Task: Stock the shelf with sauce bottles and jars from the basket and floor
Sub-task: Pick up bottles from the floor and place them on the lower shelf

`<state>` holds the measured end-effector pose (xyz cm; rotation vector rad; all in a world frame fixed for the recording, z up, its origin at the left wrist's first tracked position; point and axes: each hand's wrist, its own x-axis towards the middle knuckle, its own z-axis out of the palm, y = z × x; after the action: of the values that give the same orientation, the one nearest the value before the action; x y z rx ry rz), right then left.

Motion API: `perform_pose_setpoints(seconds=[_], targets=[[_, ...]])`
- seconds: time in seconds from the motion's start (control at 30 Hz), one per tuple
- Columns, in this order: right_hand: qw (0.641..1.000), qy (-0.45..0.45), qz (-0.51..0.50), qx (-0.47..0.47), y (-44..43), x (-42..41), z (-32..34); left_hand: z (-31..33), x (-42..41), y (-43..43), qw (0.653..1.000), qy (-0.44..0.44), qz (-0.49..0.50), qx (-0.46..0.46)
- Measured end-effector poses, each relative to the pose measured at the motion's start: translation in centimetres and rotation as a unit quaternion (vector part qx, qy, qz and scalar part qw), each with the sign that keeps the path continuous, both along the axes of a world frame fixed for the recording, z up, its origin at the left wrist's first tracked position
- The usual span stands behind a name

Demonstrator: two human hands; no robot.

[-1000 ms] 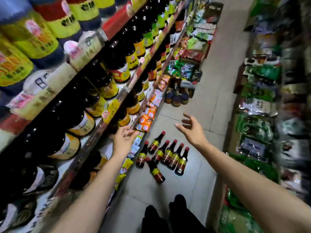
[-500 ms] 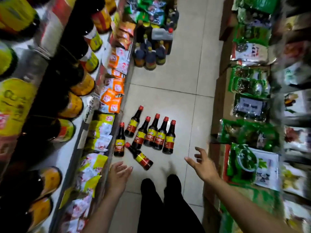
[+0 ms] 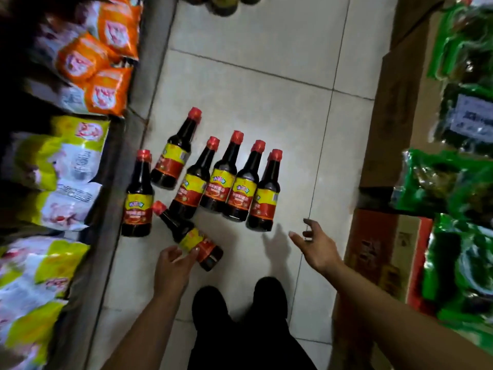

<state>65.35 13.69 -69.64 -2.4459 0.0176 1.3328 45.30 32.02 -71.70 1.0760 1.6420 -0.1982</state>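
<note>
Several dark sauce bottles (image 3: pixel 218 180) with red caps and yellow-and-red labels stand in a cluster on the tiled floor. One more bottle (image 3: pixel 198 243) lies on its side in front of them, cap pointing up-left. My left hand (image 3: pixel 173 265) is down at this lying bottle, fingertips touching its label and fingers spread, not closed around it. My right hand (image 3: pixel 317 245) hovers open above the floor, just right of the rightmost standing bottle (image 3: pixel 264 193), holding nothing.
The low shelf on the left (image 3: pixel 117 182) holds orange packets (image 3: pixel 106 76) and yellow-and-white packets (image 3: pixel 61 166). Cardboard boxes (image 3: pixel 386 129) and green bags (image 3: pixel 458 182) line the right side. More bottles (image 3: pixel 221 4) show at the top edge. My black-clad legs (image 3: pixel 240 316) stand below.
The view has tilted down from the upper shelves to the floor. Both hands dropped toward the bottles; my left hand reached the lying bottle and my right hand came near the standing ones.
</note>
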Motion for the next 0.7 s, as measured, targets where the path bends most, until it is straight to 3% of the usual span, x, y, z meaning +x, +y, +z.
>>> perform_pose_setpoints(seconds=[0.43,0.7], targets=[[0.997,-0.042,0.044,0.047,4.1,0.6,-14.9,-13.9,0.7,0.8,0.994,0.075,0.004,0.074],[0.99,-0.045,-0.102,0.084,6.0,0.6,-18.4,-17.8,-0.3,1.8,0.995,0.082,0.04,0.028]])
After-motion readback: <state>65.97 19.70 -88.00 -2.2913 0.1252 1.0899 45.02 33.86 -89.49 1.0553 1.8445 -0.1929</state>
